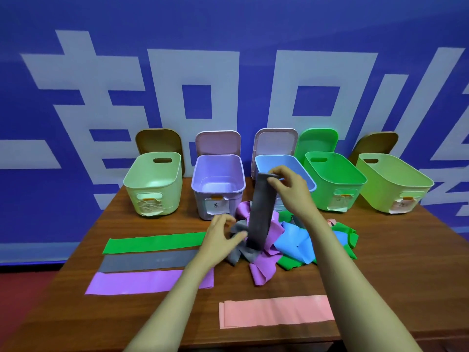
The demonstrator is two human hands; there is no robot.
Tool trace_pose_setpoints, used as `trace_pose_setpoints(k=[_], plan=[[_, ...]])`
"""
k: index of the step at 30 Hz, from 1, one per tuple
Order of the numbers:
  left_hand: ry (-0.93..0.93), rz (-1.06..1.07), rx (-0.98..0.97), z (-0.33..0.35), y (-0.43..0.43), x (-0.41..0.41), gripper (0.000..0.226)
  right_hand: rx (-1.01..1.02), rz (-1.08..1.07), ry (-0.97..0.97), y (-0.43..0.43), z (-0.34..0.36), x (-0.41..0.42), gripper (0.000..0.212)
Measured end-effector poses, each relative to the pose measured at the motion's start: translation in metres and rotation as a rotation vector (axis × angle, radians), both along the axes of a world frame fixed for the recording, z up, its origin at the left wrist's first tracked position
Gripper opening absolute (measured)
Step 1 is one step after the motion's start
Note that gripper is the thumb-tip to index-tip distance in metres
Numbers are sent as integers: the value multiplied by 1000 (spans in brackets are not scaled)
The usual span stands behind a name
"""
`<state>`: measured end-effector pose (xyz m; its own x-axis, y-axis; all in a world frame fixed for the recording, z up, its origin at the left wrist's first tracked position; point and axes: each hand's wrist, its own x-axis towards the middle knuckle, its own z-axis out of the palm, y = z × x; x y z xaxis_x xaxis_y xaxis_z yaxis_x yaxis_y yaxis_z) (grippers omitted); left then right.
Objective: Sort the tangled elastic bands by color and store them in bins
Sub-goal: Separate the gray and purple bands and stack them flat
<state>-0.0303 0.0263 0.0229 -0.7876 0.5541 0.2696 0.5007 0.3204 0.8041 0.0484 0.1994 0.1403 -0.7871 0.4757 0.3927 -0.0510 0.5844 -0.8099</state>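
pinching the grey band's (261,212) crumpled lower end in the tangle (294,242) at mid-table with the left hand (220,237), fingers curled. farther up, gripping its top edge between right hand (286,184) thumb and fingers, before the blue bin (276,160). better to pin the pile and draw upward slowly, easing grey off the purple folds (264,265).

A brown wooden table (406,275) is set against a blue wall (228,21), on which large white characters (88,72) are printed. A red floor (25,288) is seen at lower left.
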Motion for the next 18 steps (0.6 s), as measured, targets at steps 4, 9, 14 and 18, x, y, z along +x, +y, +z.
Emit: trace_pose_setpoints(k=[4,9,14,18], plan=[[-155,-74,259,57,19,-2,48,123,139,-64,-6,13,-4,16],[-341,-259,399,101,35,-8,41,172,171,28,-12,44,-10,9],[-316,-211,370,117,33,-11,22,106,150,145,-20,81,-18,11],[-444,-314,303,103,14,-8,22,52,63,224,-16,104,-23,11]])
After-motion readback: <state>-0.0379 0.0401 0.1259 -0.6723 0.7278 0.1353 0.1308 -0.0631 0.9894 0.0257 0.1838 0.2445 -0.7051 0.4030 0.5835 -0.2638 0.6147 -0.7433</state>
